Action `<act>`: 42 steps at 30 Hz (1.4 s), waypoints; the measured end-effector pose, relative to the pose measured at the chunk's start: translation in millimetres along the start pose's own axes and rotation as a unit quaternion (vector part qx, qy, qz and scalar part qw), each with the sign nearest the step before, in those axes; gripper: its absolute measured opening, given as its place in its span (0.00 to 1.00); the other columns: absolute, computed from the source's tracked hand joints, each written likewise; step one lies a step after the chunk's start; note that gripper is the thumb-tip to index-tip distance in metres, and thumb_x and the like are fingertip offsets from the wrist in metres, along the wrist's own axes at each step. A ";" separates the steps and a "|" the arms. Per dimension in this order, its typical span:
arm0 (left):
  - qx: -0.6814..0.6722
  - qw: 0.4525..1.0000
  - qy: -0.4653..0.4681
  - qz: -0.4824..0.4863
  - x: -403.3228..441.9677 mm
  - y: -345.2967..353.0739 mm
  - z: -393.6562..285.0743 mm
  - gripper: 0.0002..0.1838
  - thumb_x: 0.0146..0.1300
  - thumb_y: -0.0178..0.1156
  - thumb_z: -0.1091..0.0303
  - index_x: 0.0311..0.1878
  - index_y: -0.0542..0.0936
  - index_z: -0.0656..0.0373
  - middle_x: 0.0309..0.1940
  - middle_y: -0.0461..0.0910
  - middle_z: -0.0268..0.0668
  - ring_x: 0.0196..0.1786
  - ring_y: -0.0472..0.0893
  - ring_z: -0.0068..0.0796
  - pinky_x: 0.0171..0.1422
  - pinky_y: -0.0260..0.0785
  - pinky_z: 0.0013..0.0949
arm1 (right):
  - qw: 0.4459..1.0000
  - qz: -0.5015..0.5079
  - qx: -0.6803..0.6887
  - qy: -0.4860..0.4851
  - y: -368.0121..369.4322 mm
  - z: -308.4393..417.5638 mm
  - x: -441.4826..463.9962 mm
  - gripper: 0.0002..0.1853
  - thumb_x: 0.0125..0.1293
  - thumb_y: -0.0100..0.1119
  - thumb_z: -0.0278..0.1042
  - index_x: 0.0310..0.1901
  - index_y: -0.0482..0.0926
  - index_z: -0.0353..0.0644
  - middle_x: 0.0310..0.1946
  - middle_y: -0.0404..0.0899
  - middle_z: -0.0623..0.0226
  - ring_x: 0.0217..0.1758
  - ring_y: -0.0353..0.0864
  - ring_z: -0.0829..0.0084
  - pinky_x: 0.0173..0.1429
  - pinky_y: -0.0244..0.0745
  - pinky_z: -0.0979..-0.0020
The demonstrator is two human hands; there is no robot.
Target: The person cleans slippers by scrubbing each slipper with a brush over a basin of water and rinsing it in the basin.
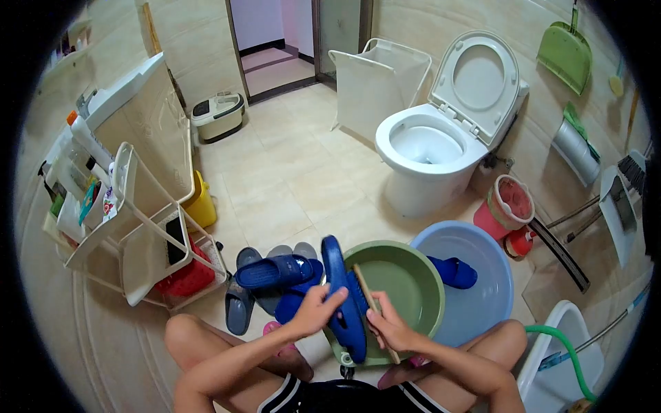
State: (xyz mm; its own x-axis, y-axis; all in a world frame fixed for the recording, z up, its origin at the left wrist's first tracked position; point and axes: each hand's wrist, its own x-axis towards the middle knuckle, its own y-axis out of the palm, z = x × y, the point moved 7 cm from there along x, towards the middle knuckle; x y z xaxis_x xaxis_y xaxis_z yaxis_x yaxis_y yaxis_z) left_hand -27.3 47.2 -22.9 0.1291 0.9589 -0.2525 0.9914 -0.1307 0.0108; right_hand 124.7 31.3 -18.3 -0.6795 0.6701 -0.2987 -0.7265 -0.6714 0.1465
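By the green basin (413, 268), left grip (317, 312) clasps an upright blue slipper (334, 265), right grip (394, 325) a brush (365, 289).

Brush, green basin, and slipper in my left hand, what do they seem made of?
Brush: handle probably wood, matte and pale tan. Green basin: likely smooth plastic, evenly coloured. Slipper: perhaps foam or rubber, thick, solid blue, low sheen; which is unclear.

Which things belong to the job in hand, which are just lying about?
Job, likely: held flat-soled blue slipper, wooden-handled blue-bristled brush, round green plastic basin, round light-blue plastic basin, blue slipper inside it.
Incidental: white ceramic toilet, yellow plastic container, hanging green dustpan.
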 end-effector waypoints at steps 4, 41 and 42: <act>0.002 0.999 0.041 -0.024 -7.7 4.2 -15.2 0.17 0.68 0.54 0.58 0.31 0.78 0.63 0.22 0.76 0.29 0.25 0.73 0.15 0.29 0.65 0.22 | 0.999 -0.036 -0.007 -0.035 -3.3 8.5 -1.1 0.24 0.74 0.39 0.42 0.65 0.47 0.45 0.21 0.64 0.71 0.12 0.61 0.81 0.15 0.59 0.79; -0.052 0.995 0.069 -0.056 -19.6 2.4 -21.2 0.15 0.69 0.53 0.59 0.33 0.76 0.62 0.25 0.77 0.28 0.26 0.73 0.14 0.30 0.67 0.22 | 0.999 -0.016 -0.048 -0.006 0.5 16.1 -8.9 0.25 0.73 0.42 0.42 0.65 0.49 0.44 0.23 0.67 0.70 0.15 0.64 0.81 0.19 0.61 0.79; -0.085 0.991 0.060 -0.089 -12.1 -12.5 -22.3 0.15 0.69 0.52 0.59 0.33 0.76 0.61 0.24 0.76 0.28 0.26 0.72 0.14 0.30 0.66 0.21 | 0.998 -0.003 -0.059 0.000 3.5 16.5 -9.7 0.23 0.73 0.42 0.41 0.63 0.50 0.43 0.21 0.64 0.72 0.15 0.63 0.81 0.19 0.61 0.80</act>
State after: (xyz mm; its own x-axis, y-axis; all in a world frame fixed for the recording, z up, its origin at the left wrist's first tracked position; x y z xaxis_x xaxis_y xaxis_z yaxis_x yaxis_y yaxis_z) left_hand -40.7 42.8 1.6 -0.0569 0.9873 -0.1486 0.9869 0.0781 0.1412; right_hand 127.1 27.6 0.6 -0.6758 0.6737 -0.2991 -0.7129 -0.7005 0.0330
